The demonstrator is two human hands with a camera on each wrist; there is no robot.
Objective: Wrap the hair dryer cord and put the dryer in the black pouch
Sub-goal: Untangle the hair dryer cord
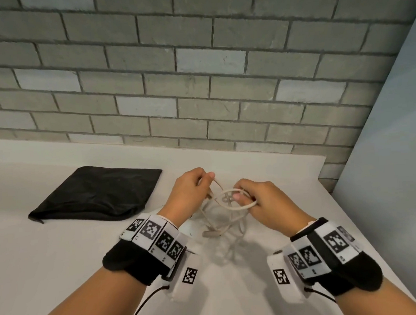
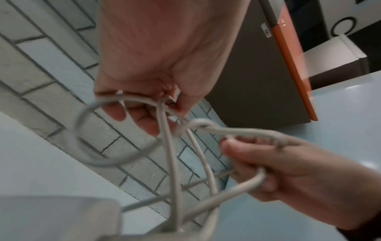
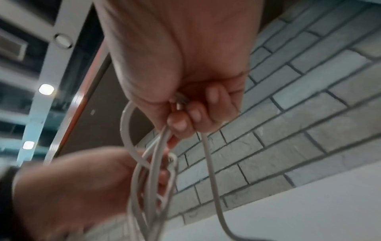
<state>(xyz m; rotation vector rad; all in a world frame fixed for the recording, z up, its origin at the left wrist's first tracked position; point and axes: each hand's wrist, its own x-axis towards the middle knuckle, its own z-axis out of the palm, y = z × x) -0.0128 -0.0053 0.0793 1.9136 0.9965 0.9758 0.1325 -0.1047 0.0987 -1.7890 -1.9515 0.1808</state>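
Your hands work above a white tabletop (image 1: 62, 249) that butts against a grey brick wall (image 1: 173, 74); a pale panel (image 1: 393, 123) closes the room to the right of that wall. Your left hand (image 1: 188, 194) pinches one strand of the cream cord (image 1: 231, 205) between thumb and forefinger. Your right hand (image 1: 260, 202) is curled round several gathered loops of it — the rest trails down to the tabletop, where a cream plug-like piece (image 1: 211, 234) lies. The black pouch (image 1: 95, 194) lies flat on the tabletop, left of your left hand and apart from it. The dryer body cannot be clearly made out.
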